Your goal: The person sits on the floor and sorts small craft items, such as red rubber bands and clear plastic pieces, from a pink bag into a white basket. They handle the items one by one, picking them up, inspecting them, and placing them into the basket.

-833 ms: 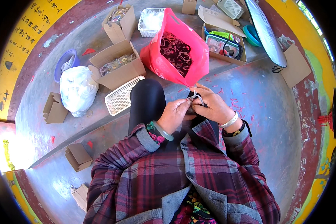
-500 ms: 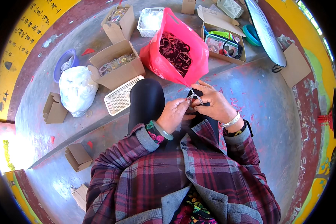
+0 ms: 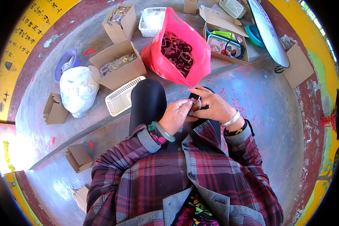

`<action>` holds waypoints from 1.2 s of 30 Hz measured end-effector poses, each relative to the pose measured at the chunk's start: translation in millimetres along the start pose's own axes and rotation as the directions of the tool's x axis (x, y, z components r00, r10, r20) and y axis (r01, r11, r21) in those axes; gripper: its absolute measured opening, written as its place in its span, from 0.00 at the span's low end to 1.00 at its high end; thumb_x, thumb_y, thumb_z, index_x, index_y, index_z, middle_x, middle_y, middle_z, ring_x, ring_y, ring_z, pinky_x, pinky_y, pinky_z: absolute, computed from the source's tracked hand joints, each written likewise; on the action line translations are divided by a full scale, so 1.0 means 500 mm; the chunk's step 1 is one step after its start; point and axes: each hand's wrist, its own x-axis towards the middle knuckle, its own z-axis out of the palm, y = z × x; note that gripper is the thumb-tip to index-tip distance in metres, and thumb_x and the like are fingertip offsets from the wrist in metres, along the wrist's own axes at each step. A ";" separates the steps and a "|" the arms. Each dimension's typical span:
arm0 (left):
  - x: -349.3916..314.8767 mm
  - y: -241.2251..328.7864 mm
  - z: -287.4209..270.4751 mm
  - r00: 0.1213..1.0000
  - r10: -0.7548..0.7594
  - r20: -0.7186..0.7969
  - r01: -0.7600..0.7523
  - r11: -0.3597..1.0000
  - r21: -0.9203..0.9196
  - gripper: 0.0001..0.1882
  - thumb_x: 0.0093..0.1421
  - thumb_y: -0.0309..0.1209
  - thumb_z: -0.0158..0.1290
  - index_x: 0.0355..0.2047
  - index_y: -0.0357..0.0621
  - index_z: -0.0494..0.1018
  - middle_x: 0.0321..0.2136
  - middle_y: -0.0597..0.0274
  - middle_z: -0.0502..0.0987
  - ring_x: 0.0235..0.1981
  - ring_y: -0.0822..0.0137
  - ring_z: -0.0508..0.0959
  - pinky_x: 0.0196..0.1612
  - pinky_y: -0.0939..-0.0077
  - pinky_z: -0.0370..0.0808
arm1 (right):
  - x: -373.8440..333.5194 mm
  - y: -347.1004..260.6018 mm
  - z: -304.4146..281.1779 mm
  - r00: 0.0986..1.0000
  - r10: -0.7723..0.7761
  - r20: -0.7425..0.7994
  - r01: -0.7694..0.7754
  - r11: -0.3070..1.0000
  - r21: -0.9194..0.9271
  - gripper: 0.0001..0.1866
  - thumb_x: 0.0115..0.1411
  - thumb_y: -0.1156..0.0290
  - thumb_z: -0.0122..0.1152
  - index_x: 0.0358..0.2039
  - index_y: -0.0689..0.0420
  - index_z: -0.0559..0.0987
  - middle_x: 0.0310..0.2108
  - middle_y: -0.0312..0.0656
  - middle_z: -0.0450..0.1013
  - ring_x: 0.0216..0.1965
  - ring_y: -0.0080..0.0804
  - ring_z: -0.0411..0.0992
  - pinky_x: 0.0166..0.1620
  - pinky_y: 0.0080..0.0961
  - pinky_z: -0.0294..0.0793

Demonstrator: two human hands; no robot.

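Observation:
Over my lap, my left hand (image 3: 176, 116) and my right hand (image 3: 211, 106) meet, fingertips pinched together on a small pale ring-shaped piece (image 3: 196, 102). Its exact shape is too small to tell. The left wrist wears a green bangle, the right wrist a silver one. Just beyond the hands stands an open pink plastic bag (image 3: 199, 52) filled with dark red loops (image 3: 177, 51). My black-clad knee (image 3: 147, 100) lies to the left of the hands.
A white mesh basket (image 3: 121, 98) lies by my knee. Cardboard boxes (image 3: 118, 67) with small items, a white sack (image 3: 78, 90), a blue bowl (image 3: 64, 64) and a box of mixed goods (image 3: 226, 43) sit on the concrete ledge. Small empty boxes (image 3: 79, 157) lie lower left.
Both hands stay together at the same spot; the fingers have shifted slightly on the small piece. Nothing else has moved.

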 end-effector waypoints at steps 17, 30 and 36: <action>0.003 0.005 0.009 0.996 0.062 -0.063 -0.062 0.998 0.002 0.17 0.66 0.34 0.38 0.46 0.34 0.68 0.41 0.56 0.73 0.43 0.65 0.75 0.47 0.71 0.74 | 0.005 -0.017 0.025 0.876 0.152 -0.457 -0.124 0.988 0.091 0.10 0.44 0.73 0.66 0.29 0.59 0.79 0.30 0.42 0.74 0.36 0.37 0.71 0.40 0.32 0.69; 0.001 0.005 0.009 0.998 -0.004 -0.057 0.001 0.999 -0.048 0.17 0.66 0.35 0.39 0.46 0.34 0.68 0.40 0.58 0.73 0.41 0.68 0.74 0.43 0.74 0.76 | 0.006 -0.039 0.003 0.839 -0.460 -0.290 0.194 0.751 -0.631 0.06 0.39 0.74 0.60 0.22 0.55 0.77 0.24 0.34 0.71 0.32 0.33 0.68 0.37 0.28 0.64; -0.001 0.001 0.006 0.999 0.026 -0.033 -0.027 0.999 -0.027 0.18 0.66 0.36 0.38 0.46 0.35 0.69 0.38 0.60 0.72 0.37 0.71 0.73 0.40 0.75 0.77 | 0.005 -0.042 0.012 0.883 -0.421 -0.208 0.217 0.759 -0.613 0.05 0.43 0.75 0.59 0.24 0.57 0.76 0.23 0.35 0.72 0.33 0.35 0.69 0.37 0.30 0.65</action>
